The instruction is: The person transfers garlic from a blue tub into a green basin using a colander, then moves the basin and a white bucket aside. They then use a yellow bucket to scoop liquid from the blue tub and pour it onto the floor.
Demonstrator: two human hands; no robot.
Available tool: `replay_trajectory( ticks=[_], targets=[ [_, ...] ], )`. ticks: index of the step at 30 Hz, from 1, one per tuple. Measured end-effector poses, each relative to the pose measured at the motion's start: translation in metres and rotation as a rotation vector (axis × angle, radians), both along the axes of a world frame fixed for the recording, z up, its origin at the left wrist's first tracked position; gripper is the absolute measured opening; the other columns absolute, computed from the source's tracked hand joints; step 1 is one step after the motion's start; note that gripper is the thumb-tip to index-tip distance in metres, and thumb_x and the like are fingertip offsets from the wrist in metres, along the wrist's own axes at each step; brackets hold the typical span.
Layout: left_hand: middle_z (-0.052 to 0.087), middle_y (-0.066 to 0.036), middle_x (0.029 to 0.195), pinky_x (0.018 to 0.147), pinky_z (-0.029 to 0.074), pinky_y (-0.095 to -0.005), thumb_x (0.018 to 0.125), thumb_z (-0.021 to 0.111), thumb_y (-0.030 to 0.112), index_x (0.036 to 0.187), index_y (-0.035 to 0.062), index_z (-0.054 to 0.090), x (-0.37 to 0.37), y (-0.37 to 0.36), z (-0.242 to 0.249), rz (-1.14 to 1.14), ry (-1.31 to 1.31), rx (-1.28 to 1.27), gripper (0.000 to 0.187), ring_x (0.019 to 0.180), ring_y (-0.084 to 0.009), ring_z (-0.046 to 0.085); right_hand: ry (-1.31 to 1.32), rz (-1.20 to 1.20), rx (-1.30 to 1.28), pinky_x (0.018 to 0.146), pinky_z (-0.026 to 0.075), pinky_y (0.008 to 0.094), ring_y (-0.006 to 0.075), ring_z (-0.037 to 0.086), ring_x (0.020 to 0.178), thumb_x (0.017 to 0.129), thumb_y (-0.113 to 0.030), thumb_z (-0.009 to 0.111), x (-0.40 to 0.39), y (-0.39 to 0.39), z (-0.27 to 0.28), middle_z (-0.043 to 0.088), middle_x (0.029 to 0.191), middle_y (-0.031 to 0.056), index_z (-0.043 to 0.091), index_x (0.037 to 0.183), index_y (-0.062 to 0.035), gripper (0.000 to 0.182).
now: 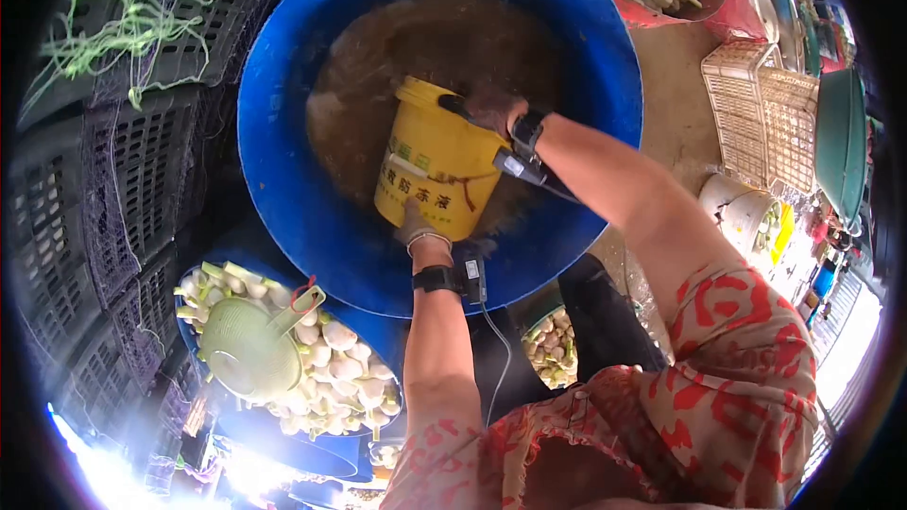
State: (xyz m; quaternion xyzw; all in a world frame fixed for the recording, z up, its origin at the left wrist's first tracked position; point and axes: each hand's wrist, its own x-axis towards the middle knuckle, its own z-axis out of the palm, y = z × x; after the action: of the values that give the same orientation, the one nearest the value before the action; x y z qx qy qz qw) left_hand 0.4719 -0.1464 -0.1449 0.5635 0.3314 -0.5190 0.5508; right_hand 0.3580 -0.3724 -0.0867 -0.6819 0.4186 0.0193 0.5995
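A yellow bucket [442,165] with dark printed characters is tilted inside a large blue tub [274,151] that holds murky brown water [350,47]. Gloved, my left hand [414,223] holds the bucket low on its side, near the base. My right hand [493,109], in a dark glove, grips the bucket's rim at the upper right; its fingertips are partly hidden. The bucket's mouth faces away from me, and its inside is mostly out of sight.
Pale bulbs [345,368] fill a blue basin at lower left, with a green strainer [250,349] on top. Black crates [142,179] with green netting [142,19] line the left. A red container of bulbs [713,9] and a wicker basket [756,113] stand right.
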Motion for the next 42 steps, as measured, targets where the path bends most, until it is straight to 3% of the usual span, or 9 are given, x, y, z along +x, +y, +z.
replay_trajectory(
  ticks=[3, 15, 16, 18, 23, 25, 29, 32, 42],
  targets=[
    [0.062, -0.020, 0.100, 0.062, 0.055, -0.0444, 0.083, 0.062, 0.014, 0.114, -0.0094, 0.050, 0.013, -0.008, 0.031, 0.033, -0.120, 0.122, 0.041, 0.075, -0.0319, 0.065, 0.169, -0.255, -0.259, 0.086, 0.044, 0.0371, 0.0265, 0.060, 0.097, 0.085, -0.035, 0.057, -0.009, 0.023, -0.023, 0.064, 0.104, 0.0157, 0.060, 0.113, -0.0048, 0.041],
    [0.055, -0.018, 0.112, 0.067, 0.056, -0.0377, 0.085, 0.061, 0.011, 0.126, 0.0002, 0.036, -0.007, -0.117, 0.010, -0.503, -0.614, 0.063, 0.049, 0.085, -0.0268, 0.063, 0.128, -1.008, 0.091, 0.083, 0.045, 0.0410, 0.0341, 0.060, 0.095, 0.087, -0.035, 0.056, -0.070, 0.034, -0.090, 0.063, 0.102, 0.0209, 0.058, 0.116, -0.0059, 0.042],
    [0.054, -0.018, 0.114, 0.068, 0.056, -0.0385, 0.086, 0.061, 0.012, 0.128, 0.0023, 0.035, -0.008, -0.124, 0.007, -0.512, -0.577, 0.041, 0.051, 0.086, -0.0273, 0.062, 0.120, -1.029, 0.082, 0.083, 0.045, 0.0410, 0.0341, 0.060, 0.095, 0.087, -0.035, 0.056, -0.072, 0.027, -0.078, 0.063, 0.102, 0.0209, 0.058, 0.116, -0.0059, 0.042],
    [0.053, -0.017, 0.116, 0.070, 0.055, -0.0403, 0.086, 0.060, 0.015, 0.129, 0.0036, 0.035, 0.009, -0.107, -0.027, -0.480, -0.342, -0.055, 0.051, 0.088, -0.0283, 0.062, 0.450, -0.345, -0.138, 0.082, 0.044, 0.0424, 0.0342, 0.060, 0.093, 0.087, -0.032, 0.055, -0.077, 0.019, -0.046, 0.064, 0.098, 0.0210, 0.061, 0.110, -0.0045, 0.037],
    [0.051, -0.014, 0.123, 0.086, 0.046, -0.0462, 0.090, 0.046, 0.034, 0.132, 0.0062, 0.037, -0.011, -0.053, -0.030, -0.780, -0.274, -0.258, 0.051, 0.104, -0.0283, 0.055, 0.243, -0.615, -0.262, 0.069, 0.050, 0.0407, 0.0319, 0.064, 0.080, 0.084, -0.022, 0.053, -0.071, 0.062, 0.019, 0.066, 0.087, 0.0164, 0.066, 0.096, -0.0025, 0.026],
    [0.050, -0.013, 0.126, 0.093, 0.041, -0.0482, 0.091, 0.039, 0.042, 0.133, 0.0069, 0.038, -0.013, -0.025, -0.015, -0.954, -0.381, -0.325, 0.054, 0.112, -0.0278, 0.051, 0.331, -0.166, -0.242, 0.064, 0.052, 0.0379, 0.0334, 0.065, 0.078, 0.079, -0.016, 0.055, -0.074, 0.073, 0.061, 0.066, 0.081, 0.0162, 0.068, 0.088, -0.0058, 0.019],
    [0.038, -0.008, 0.141, 0.104, 0.029, -0.0460, 0.085, 0.033, 0.062, 0.134, 0.0179, 0.041, -0.018, 0.019, 0.040, -0.532, 0.131, -0.207, 0.067, 0.128, -0.0273, 0.036, 0.292, -0.326, -0.272, 0.065, 0.052, 0.0381, 0.0323, 0.065, 0.075, 0.074, -0.016, 0.058, -0.074, 0.118, 0.125, 0.067, 0.077, 0.0143, 0.067, 0.085, -0.0057, 0.018],
    [0.051, -0.010, 0.125, 0.098, 0.038, -0.0434, 0.091, 0.030, 0.051, 0.128, 0.0110, 0.046, -0.036, 0.022, 0.109, -0.389, -0.056, -0.126, 0.057, 0.116, -0.0262, 0.048, 0.231, -0.300, -0.450, 0.064, 0.053, 0.0401, 0.0305, 0.067, 0.074, 0.072, -0.013, 0.060, -0.073, 0.143, 0.173, 0.067, 0.077, 0.0160, 0.068, 0.082, -0.0042, 0.016],
    [0.047, -0.007, 0.130, 0.100, 0.034, -0.0440, 0.086, 0.040, 0.054, 0.129, 0.0136, 0.046, 0.050, 0.060, 0.267, -0.730, -0.233, -0.262, 0.059, 0.120, -0.0258, 0.044, 0.071, -0.540, -0.684, 0.057, 0.052, 0.0382, 0.0286, 0.066, 0.064, 0.069, -0.016, 0.062, -0.078, 0.192, 0.339, 0.064, 0.065, 0.0104, 0.064, 0.074, -0.0047, 0.012]
  ],
)
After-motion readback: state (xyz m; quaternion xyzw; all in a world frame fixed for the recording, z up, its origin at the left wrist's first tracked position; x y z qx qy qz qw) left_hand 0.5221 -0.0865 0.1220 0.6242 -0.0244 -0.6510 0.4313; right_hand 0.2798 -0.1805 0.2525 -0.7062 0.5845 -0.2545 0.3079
